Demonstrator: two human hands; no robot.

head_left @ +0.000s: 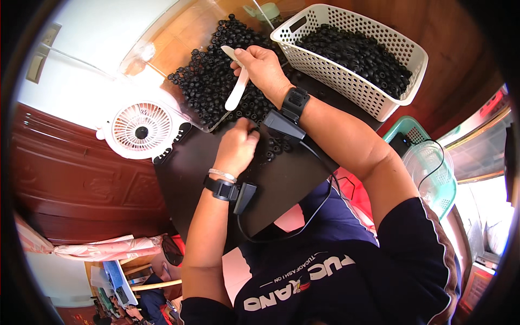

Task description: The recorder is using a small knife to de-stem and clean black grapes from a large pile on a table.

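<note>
My right hand (264,70) is closed round a long white plastic blade (237,93), narrow and flat with rounded ends, perhaps a scraper or knife. It hangs over a big heap of small black round pieces (203,81), which look like rubber or plastic rings with holes. Closer to me, my left hand (237,145) is above the dark table, its fingers curled together at the heap's near edge. What they hold, if anything, is hidden. A few loose black pieces (277,146) lie just right of the left fingers.
A white perforated basket (336,67) full of black pieces stands at the far right. Left of the dark table (200,179) sits a white fan (142,130). Each wrist wears a strapped black device, with cables running off. Green baskets (449,189) stand at the right.
</note>
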